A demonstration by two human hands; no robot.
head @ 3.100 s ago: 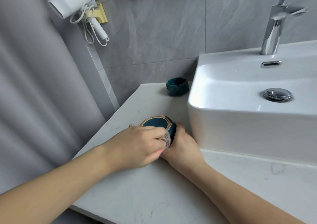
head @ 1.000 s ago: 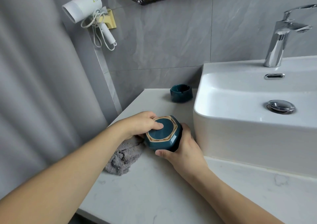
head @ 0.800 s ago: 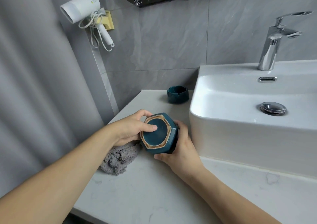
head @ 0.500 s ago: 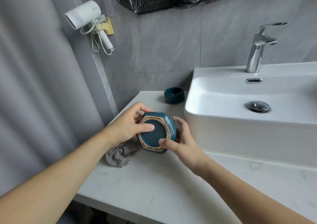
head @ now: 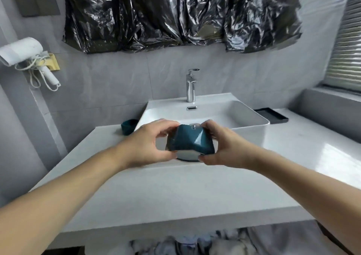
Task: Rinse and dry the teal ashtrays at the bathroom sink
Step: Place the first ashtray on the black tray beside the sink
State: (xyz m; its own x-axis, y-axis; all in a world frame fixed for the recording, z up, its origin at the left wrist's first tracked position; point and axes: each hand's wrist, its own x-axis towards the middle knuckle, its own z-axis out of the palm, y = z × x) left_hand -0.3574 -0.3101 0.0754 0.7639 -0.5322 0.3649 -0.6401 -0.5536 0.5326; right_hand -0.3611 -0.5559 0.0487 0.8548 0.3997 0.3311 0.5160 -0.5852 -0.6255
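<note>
A faceted teal ashtray [head: 190, 142] hangs in the air in front of the white sink basin [head: 252, 117], tilted, with a shiny metal piece showing under it. My left hand [head: 150, 147] grips its left side and my right hand [head: 220, 147] grips its right side. A second teal ashtray [head: 128, 126] stands on the counter left of the basin, against the wall. The chrome faucet [head: 191, 85] rises behind the basin; no water runs. The grey cloth is out of view.
White stone counter [head: 175, 192] runs under my arms. A black tray [head: 273, 116] lies right of the basin. A white hair dryer [head: 25, 53] hangs on the left wall. Black plastic sheeting [head: 175, 14] covers the mirror. Window sill at right.
I lifted the ashtray off the left counter and carried it right, in front of the basin, both hands on it. The view swung right; the grey cloth stayed behind, out of sight.
</note>
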